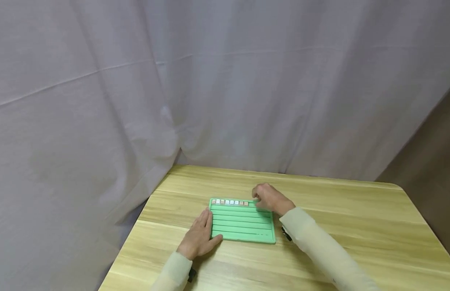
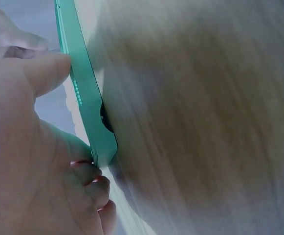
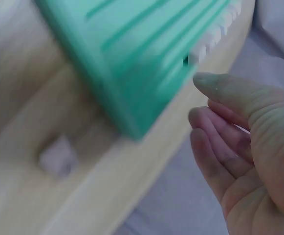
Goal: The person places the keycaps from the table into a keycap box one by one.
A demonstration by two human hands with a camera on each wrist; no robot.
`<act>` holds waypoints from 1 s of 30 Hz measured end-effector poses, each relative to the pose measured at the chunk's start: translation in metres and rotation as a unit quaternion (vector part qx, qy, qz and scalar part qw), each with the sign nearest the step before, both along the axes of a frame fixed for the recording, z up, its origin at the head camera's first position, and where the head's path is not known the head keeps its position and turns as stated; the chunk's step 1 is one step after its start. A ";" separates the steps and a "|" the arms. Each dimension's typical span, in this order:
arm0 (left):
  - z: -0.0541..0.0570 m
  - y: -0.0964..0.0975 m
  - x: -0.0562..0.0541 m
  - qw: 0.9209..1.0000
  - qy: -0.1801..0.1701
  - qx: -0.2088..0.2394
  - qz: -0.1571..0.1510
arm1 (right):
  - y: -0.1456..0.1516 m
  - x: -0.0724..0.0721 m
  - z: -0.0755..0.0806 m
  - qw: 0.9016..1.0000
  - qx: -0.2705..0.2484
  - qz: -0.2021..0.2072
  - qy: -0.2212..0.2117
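Observation:
A green ridged board (image 1: pixel 241 223) lies flat on the table. Along its far groove runs a row of small white and tan cubes (image 1: pixel 230 202), starting at the left end. My left hand (image 1: pixel 199 236) rests against the board's left side, fingers stretched along it and thumb at the near edge; the left wrist view shows the thumb (image 2: pixel 54 73) on the green rim. Over the far right corner hovers my right hand (image 1: pixel 269 198). In the right wrist view its thumb and fingertips are apart, with nothing visible between them, close to the last cube (image 3: pixel 198 53).
On the wooden table (image 1: pixel 337 226), a loose pale cube (image 3: pixel 58 157) lies beside the board in the right wrist view; my right arm hides that spot from the head view. Grey curtains (image 1: pixel 247 101) hang behind the table and along its left side.

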State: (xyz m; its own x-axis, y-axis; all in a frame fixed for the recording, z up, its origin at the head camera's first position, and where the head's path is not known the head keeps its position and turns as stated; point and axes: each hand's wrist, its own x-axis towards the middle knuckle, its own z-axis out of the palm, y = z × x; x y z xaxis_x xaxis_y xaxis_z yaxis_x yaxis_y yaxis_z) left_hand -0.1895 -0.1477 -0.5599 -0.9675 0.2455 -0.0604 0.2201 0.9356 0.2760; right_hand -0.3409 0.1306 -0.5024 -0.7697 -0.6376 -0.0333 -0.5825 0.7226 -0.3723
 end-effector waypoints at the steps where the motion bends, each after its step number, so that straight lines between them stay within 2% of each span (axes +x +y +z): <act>1: 0.000 -0.001 0.000 1.000 0.001 0.000 0.000 | 0.005 0.000 0.003 1.000 0.002 0.003 0.003; 6: 0.002 -0.003 -0.001 1.000 0.001 0.002 -0.002 | 0.032 0.001 0.015 1.000 0.016 0.012 0.018; 16: 0.006 -0.005 -0.006 1.000 -0.003 0.013 0.000 | 0.070 0.011 0.012 0.999 0.028 0.021 0.029; 23: 0.004 -0.004 -0.006 1.000 0.000 0.020 0.004 | 0.086 0.021 -0.006 1.000 0.016 0.008 0.008; 30: 0.002 -0.004 -0.006 1.000 -0.002 0.019 0.006 | 0.091 0.020 -0.023 1.000 -0.001 -0.001 0.013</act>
